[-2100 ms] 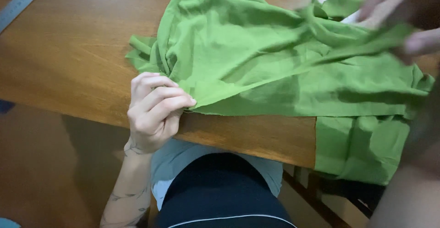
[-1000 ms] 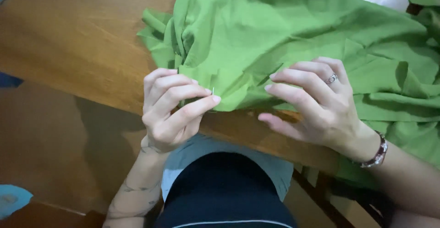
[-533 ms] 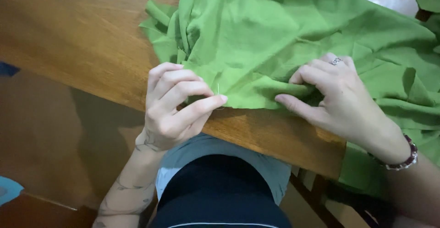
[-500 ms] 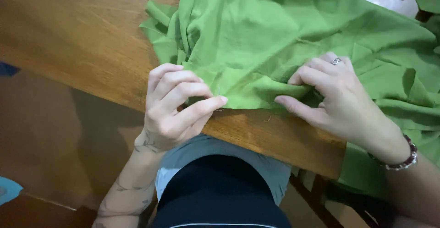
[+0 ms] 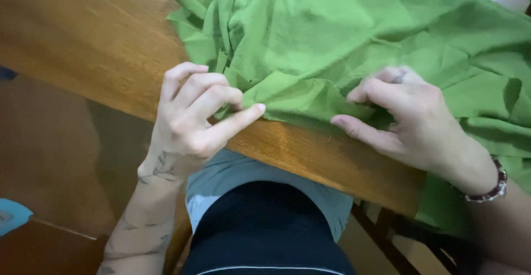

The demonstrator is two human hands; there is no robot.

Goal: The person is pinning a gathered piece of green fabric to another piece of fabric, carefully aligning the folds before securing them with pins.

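Note:
A large rumpled green cloth (image 5: 354,37) lies over the right part of a wooden table (image 5: 83,48) and hangs off its near right edge. My left hand (image 5: 193,114) pinches the cloth's folded near edge at the table's front, fingers curled and forefinger stretched toward the fold. My right hand (image 5: 404,114), with a ring and a beaded bracelet, grips the same folded edge a little to the right, thumb under and fingers on top.
The table's left half is bare brown wood. Below the front edge I see my lap in dark trousers and a pale blue top (image 5: 265,197). A light blue object (image 5: 11,215) lies on the floor at lower left.
My right hand came down from the upper right onto the cloth's near edge and shifted right along the fold. My left hand stayed at the edge and extended its forefinger.

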